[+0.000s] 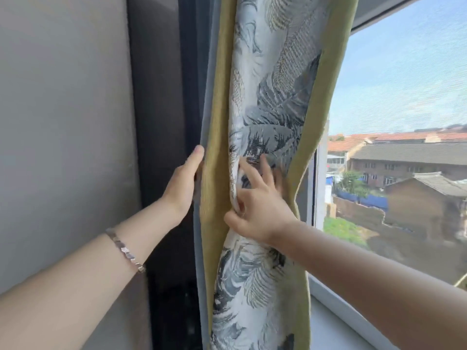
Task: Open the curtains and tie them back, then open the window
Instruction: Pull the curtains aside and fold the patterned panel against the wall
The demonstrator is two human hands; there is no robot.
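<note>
A curtain [273,102] with a grey leaf print and olive-green borders hangs gathered into a narrow bundle left of the window [394,102]. My left hand [184,183] reaches behind the bundle's left edge, thumb on the green border and fingers hidden behind the cloth. My right hand [257,203] presses on the front of the bundle at mid height, thumb and fingers pinching a fold of the printed fabric. No tie-back strap is visible. The window pane to the right is uncovered and shows sky and rooftops.
A grey wall [63,122] and a dark vertical panel [159,109] stand to the left of the curtain. A pale windowsill [328,324] runs along the bottom right. A white window frame post [319,185] rises just right of the bundle.
</note>
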